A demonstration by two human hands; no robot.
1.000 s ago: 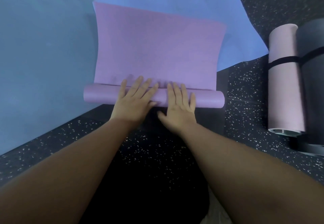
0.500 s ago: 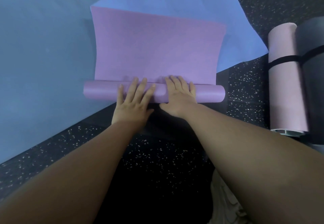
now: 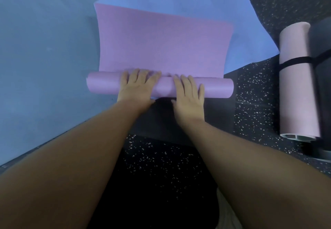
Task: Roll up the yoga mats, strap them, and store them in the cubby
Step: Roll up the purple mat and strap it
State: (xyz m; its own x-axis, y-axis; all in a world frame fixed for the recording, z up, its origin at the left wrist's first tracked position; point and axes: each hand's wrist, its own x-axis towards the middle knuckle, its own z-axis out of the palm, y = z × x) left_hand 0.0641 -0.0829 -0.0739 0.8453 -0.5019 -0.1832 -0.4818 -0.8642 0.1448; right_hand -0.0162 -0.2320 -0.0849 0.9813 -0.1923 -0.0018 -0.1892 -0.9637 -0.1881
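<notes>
Head view. We judge task partly done: pink rolled mat (image 3: 297,78) with black strap (image 3: 295,61) lies well right of right hand (image 3: 188,96), dark rolled mat (image 3: 322,92) just beside it. Purple mat (image 3: 161,45) roll only started; strapping, storing not yet done; cubby not in view.

We see left hand (image 3: 138,85) and right hand flat on roll, fingers straight, pressing, gripping nothing. Flat part extends beyond fingertips, over blue mat (image 3: 197,1). Grey mat (image 3: 44,58) lies left of left hand. Purple surface smooth, roll even.

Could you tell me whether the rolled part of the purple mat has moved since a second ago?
Yes. The purple mat's roll has advanced away from the person, leaving less flat purple before the blue mat.
</notes>
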